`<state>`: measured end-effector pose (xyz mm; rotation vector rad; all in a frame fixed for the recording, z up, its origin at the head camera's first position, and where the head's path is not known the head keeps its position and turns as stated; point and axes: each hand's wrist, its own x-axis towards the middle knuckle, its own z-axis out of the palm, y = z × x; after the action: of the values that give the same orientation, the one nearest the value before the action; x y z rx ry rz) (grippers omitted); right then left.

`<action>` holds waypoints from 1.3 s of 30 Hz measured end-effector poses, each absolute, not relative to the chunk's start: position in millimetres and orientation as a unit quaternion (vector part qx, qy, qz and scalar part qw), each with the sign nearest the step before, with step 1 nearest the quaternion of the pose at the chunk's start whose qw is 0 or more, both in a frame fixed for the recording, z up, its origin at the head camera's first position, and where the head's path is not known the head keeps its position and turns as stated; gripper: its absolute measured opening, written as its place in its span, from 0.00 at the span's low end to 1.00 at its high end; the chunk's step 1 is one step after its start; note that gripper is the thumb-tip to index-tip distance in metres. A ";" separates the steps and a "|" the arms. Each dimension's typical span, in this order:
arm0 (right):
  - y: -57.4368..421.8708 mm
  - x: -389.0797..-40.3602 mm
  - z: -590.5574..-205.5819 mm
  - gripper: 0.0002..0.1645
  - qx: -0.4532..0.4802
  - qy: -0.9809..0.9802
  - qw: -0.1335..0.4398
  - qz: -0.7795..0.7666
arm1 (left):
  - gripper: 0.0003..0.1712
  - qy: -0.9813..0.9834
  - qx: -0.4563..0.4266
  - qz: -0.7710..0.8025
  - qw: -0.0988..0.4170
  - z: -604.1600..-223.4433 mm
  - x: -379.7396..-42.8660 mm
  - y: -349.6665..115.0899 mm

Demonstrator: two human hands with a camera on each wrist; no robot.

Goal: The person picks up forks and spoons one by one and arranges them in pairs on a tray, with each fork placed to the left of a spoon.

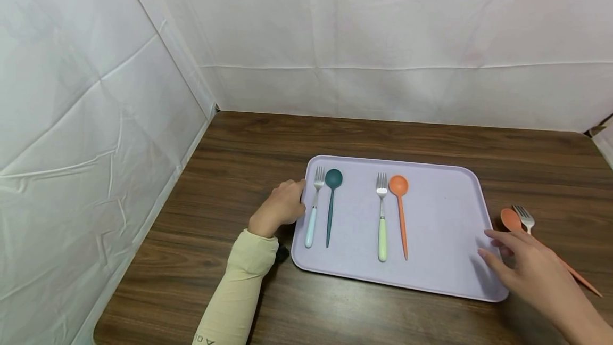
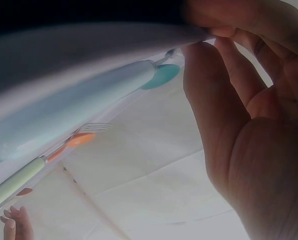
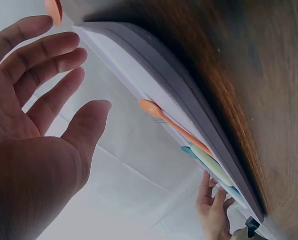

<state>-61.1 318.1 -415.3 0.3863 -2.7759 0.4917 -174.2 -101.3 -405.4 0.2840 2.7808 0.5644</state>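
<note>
- Lavender rectangular tray (image 1: pixel 445 217) with rounded corners and a raised rim: it rests on the dark brown wood-grain table (image 1: pixel 234 158) before you.
- Your left grip (image 1: pixel 282 201) pinches the tray's left rim between thumb and fingers.
- Your right grip (image 1: pixel 531 260) is at the tray's right edge, fingers apart and holding nothing.
- Left on the tray, 1 light-blue-handled metal fork (image 1: pixel 311 222) lies beside 1 slim dark teal spoon (image 1: pixel 331 204).
- Near its middle, 1 pale-green-handled metal fork (image 1: pixel 382 225) lies beside 1 slim orange spoon (image 1: pixel 402 217); all 4 heads point away from you.
- Off the tray, on the table to the right, a second orange spoon (image 1: pixel 511 219) and a bare-necked silver fork (image 1: pixel 525 219) lie close together, partly hidden by your right grip.
- White cloth (image 1: pixel 392 25) hangs behind the table.
</note>
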 end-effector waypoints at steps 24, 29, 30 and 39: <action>352.7 -55.1 -422.0 0.29 -0.043 -0.993 0.035 0.104 | 0.33 0.965 0.087 0.201 0.147 -406.3 -174.3 -100.8; 361.3 -54.5 -424.0 0.27 -0.059 -0.993 0.021 0.101 | 0.33 0.964 0.086 0.199 0.151 -405.1 -174.2 -100.9; 362.5 -54.5 -424.6 0.26 -0.060 -0.993 0.017 0.101 | 0.33 0.965 0.086 0.199 0.151 -405.2 -174.3 -101.1; 367.5 -55.1 -426.0 0.18 -0.060 -0.993 0.000 0.105 | 0.33 0.964 0.090 0.203 0.147 -407.1 -174.8 -101.4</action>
<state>-55.1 367.5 -426.0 -0.1874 -3.1191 0.3305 -174.8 -101.4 -407.1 0.2599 2.7749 0.5832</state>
